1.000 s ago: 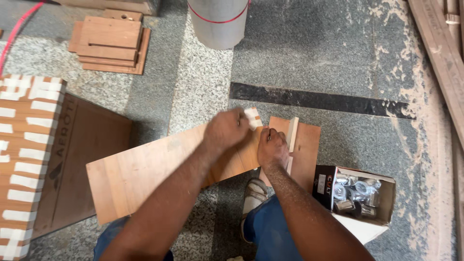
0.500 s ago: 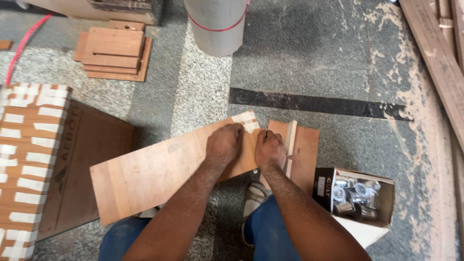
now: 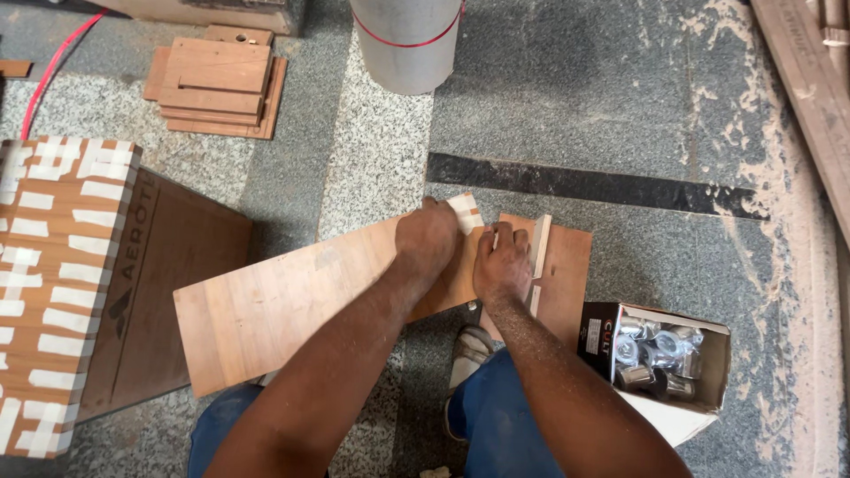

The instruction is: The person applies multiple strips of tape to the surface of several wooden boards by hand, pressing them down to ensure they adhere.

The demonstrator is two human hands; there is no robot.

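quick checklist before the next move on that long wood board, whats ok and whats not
1. Left hand on the long board: ok, it presses down at the board's far end.
2. Right hand placed: ok, it rests at the joint between the long board and the smaller panel.
3. White strip on the panel: ok, it lies along the panel's left edge, beside the right hand.
4. White patch at the board's corner: cannot tell what it is; the left hand half covers it.
5. Open box of metal fittings: ok, close by the right arm.
6. Board's alignment with the panel: cannot tell, the hands hide the joint.
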